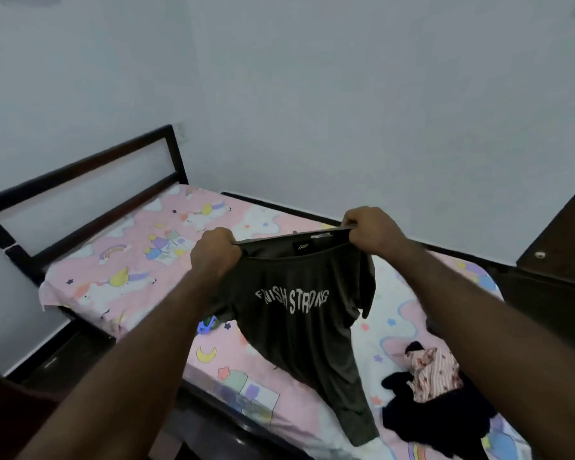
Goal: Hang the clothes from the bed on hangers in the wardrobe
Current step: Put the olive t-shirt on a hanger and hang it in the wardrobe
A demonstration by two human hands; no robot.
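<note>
Left hand (pixel 213 252) and right hand (pixel 370 229) each pinch a shoulder of the dark T-shirt (pixel 299 313), stretching its neckline between them; below the grip it hangs over the bed (pixel 140 260); lower right lies a clothes pile (pixel 435 393).

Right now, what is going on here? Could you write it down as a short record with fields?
held item: dark grey T-shirt printed FINISH STRONG, held up over the bed
left hand: grips the T-shirt's top edge at one end of the neck opening
right hand: grips the top edge at the other end
bed: pink unicorn sheet, dark headboard
left on the bed: black garment with a pink striped garment on it
hanger: none in view
</note>
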